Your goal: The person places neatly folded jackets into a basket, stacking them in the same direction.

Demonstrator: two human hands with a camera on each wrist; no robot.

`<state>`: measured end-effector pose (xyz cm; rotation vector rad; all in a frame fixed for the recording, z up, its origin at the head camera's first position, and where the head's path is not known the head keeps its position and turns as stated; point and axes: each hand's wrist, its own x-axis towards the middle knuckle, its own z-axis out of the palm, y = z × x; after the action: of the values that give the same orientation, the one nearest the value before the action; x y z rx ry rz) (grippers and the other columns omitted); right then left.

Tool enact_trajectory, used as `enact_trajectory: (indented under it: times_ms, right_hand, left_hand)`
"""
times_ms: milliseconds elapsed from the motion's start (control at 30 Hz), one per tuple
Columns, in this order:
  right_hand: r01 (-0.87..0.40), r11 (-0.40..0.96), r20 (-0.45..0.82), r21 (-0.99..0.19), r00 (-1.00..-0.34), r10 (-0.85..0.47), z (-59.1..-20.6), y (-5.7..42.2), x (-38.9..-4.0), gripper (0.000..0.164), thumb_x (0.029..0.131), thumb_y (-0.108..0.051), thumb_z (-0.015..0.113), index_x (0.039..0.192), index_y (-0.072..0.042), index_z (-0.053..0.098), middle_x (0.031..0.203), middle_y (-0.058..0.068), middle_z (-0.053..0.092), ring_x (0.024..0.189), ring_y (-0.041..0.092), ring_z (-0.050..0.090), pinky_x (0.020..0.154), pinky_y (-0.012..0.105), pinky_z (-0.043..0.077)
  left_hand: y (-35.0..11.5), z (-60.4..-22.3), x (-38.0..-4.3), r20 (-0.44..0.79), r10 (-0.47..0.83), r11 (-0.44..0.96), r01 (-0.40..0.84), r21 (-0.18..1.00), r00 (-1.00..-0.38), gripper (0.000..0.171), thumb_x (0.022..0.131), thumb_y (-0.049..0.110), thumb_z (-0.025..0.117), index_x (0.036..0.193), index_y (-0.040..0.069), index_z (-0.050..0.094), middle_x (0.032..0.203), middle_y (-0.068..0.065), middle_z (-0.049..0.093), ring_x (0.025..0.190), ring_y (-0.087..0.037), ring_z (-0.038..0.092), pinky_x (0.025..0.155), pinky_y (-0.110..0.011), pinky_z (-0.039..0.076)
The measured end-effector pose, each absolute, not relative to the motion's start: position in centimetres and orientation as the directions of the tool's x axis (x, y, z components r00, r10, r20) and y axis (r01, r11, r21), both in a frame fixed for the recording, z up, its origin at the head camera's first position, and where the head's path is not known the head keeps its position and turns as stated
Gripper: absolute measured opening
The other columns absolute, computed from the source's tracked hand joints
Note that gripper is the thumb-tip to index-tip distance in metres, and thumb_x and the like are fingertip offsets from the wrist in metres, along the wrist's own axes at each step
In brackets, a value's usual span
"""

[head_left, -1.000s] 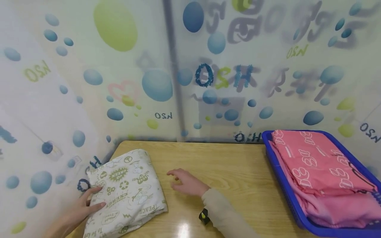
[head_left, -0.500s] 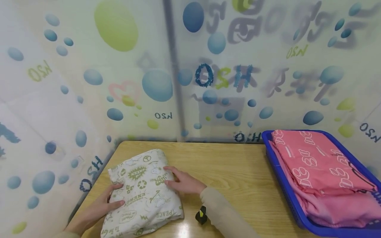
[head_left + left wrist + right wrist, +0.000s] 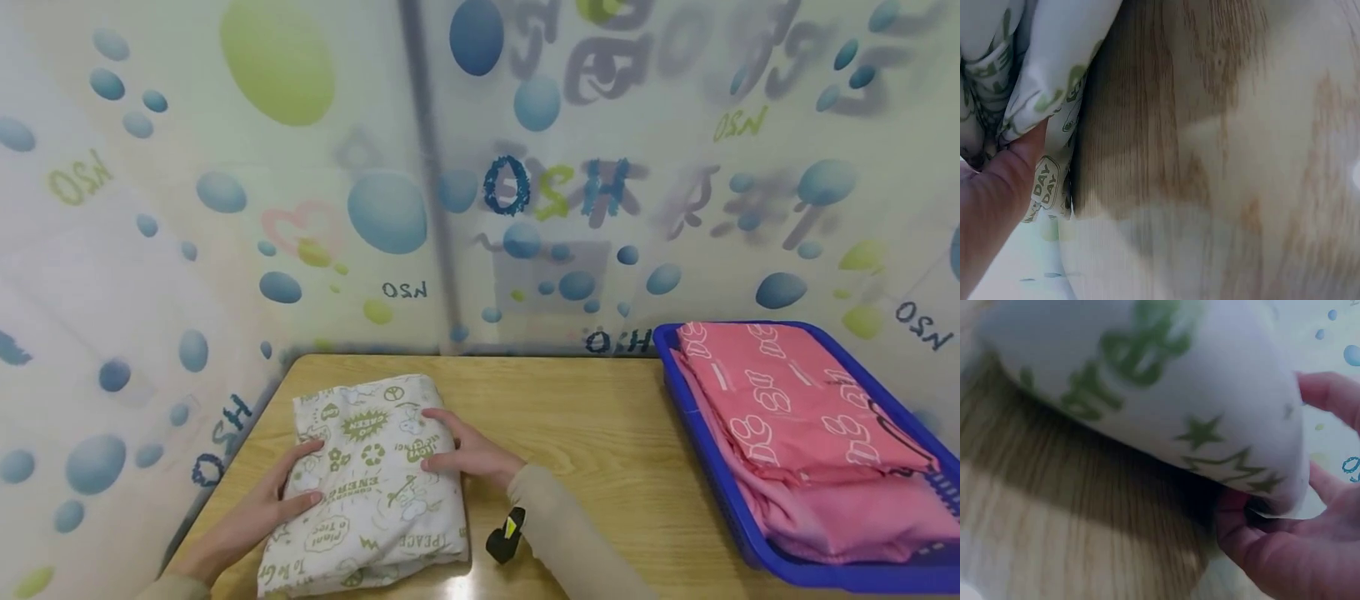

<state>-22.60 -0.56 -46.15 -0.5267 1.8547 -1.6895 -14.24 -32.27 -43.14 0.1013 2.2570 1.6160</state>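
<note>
A folded white cloth (image 3: 375, 508) with green print lies on the wooden table, left of centre in the head view. Along its left side my left hand (image 3: 258, 508) grips it, with two digits over the top. My right hand (image 3: 480, 457) holds the opposite edge the same way. Seen from the left wrist, a digit of that hand tucks in under the loose layers of the cloth (image 3: 1060, 56). In the right wrist view, digits of the right hand (image 3: 1297, 550) curl around a corner of the cloth (image 3: 1210, 406), and a dark gap shows beneath it.
At the table's right stands a blue plastic basket (image 3: 693, 450) with folded pink cloth (image 3: 795, 400) in it. Wood-grain tabletop (image 3: 555, 408) lies between it and the white cloth. A printed wall covering (image 3: 480, 275) rises behind. A black device (image 3: 506, 537) sits at my right wrist.
The white cloth has moved rightward on the table, with my left hand at its left side. My right hand, apart from it a second ago, now holds its right edge.
</note>
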Motion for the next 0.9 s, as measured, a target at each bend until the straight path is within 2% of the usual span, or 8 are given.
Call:
enact_trajectory:
  times_ms: [67,200,267,300,433,567,767,900]
  right_hand:
    - [0.11,0.083,-0.138,-0.99,-0.768,-0.626,-46.1,-0.5,-22.5,0.074,0.084,-0.013,0.073,0.145,-0.036,0.038,0.147,0.01,0.031,0.122,0.026,0.043,0.102,0.047,0.034]
    - [0.094,0.004,-0.077,-0.996,-0.791,-0.607,-45.5,-0.2,-22.3,0.075,0.083,-0.004,0.07,0.146,-0.03,0.038,0.144,0.011,0.034,0.117,0.025,0.048,0.102,0.045,0.035]
    - [0.075,-0.029,-0.042,-0.997,-0.795,-0.605,-45.1,0.1,-22.4,0.075,0.083,-0.001,0.068,0.146,-0.026,0.037,0.142,0.012,0.035,0.114,0.026,0.05,0.1,0.043,0.038]
    - [0.058,-0.033,-0.026,-0.998,-0.795,-0.605,-45.0,0.2,-22.5,0.075,0.083,0.0,0.068,0.147,-0.025,0.037,0.144,0.012,0.033,0.115,0.025,0.049,0.098,0.042,0.038]
    - [0.004,-0.011,0.004,-1.0,-0.796,-0.605,-44.4,0.8,-23.1,0.077,0.085,0.001,0.067,0.149,-0.025,0.033,0.15,0.014,0.026,0.119,0.028,0.046,0.1,0.044,0.038]
    - [-0.074,0.046,0.032,-0.996,-0.799,-0.601,-43.8,1.6,-23.9,0.078,0.087,-0.003,0.067,0.151,-0.027,0.03,0.154,0.013,0.02,0.129,0.033,0.037,0.105,0.048,0.032]
    - [-0.139,0.104,0.051,-0.985,-0.807,-0.589,-42.6,3.5,-24.7,0.078,0.088,-0.006,0.066,0.152,-0.026,0.026,0.157,0.012,0.016,0.13,0.035,0.036,0.105,0.05,0.032]
    - [-0.166,0.159,0.042,-0.973,-0.809,-0.586,-41.7,5.1,-25.1,0.078,0.09,-0.007,0.064,0.153,-0.028,0.023,0.159,0.009,0.01,0.135,0.034,0.03,0.107,0.05,0.028]
  left_hand:
    - [-32.0,-43.0,-14.3,-0.239,0.248,0.376,-0.134,0.917,-0.939,0.072,0.096,0.017,0.061,0.152,0.006,0.017,0.156,-0.025,-0.002,0.137,-0.043,0.015,0.092,-0.023,0.039]
    - [-31.5,-42.6,-14.4,-0.226,0.246,0.378,-0.121,0.918,-0.942,0.071,0.098,0.018,0.059,0.153,0.011,0.015,0.154,-0.024,0.009,0.13,-0.036,0.035,0.09,-0.026,0.043]
    - [-31.3,-42.4,-14.6,-0.216,0.246,0.369,-0.114,0.922,-0.945,0.071,0.098,0.019,0.057,0.154,0.014,0.013,0.15,-0.024,0.017,0.117,-0.028,0.048,0.083,-0.026,0.048]
    - [-31.1,-42.3,-14.8,-0.208,0.247,0.374,-0.105,0.922,-0.946,0.071,0.099,0.019,0.057,0.154,0.015,0.012,0.148,-0.024,0.02,0.113,-0.025,0.051,0.082,-0.026,0.048]
    - [-30.7,-41.8,-15.6,-0.174,0.248,0.405,-0.061,0.912,-0.953,0.069,0.099,0.022,0.056,0.153,0.016,0.013,0.149,-0.024,0.019,0.113,-0.022,0.048,0.083,-0.024,0.046]
    - [-30.1,-41.4,-16.5,-0.169,0.265,0.392,-0.055,0.919,-0.949,0.069,0.1,0.023,0.055,0.153,0.018,0.012,0.149,-0.024,0.015,0.113,-0.029,0.049,0.082,-0.027,0.048]
    - [-28.6,-40.4,-17.8,-0.15,0.302,0.422,-0.009,0.906,-0.941,0.07,0.098,0.019,0.057,0.153,0.021,0.014,0.154,-0.018,0.008,0.127,-0.034,0.033,0.09,-0.024,0.04]
    - [-27.3,-39.5,-18.5,-0.147,0.34,0.401,0.001,0.916,-0.929,0.071,0.097,0.014,0.056,0.154,0.022,0.014,0.151,-0.02,0.015,0.119,-0.035,0.043,0.09,-0.03,0.043]
